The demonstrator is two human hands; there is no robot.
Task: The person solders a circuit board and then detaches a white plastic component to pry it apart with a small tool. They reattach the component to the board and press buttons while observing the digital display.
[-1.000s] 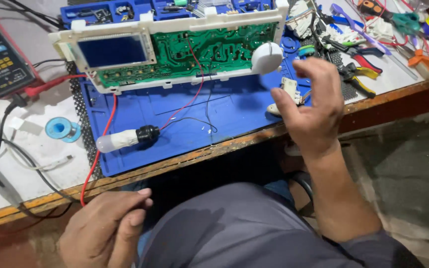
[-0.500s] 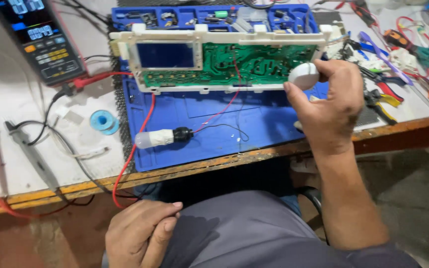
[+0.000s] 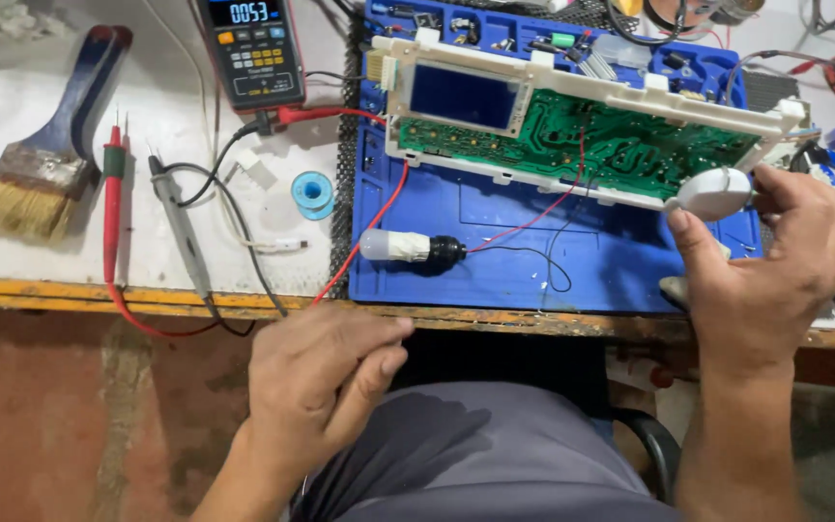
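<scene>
Gripping a white knob (image 3: 714,193) at the circuit board's (image 3: 582,135) right end, the right hand (image 3: 765,275) closes its fingers around it, apparently to steady or turn it. The left hand (image 3: 326,382) rests loosely curled near the lap, holding nothing, below the blue mat (image 3: 495,242) and its red wire (image 3: 364,237).
</scene>
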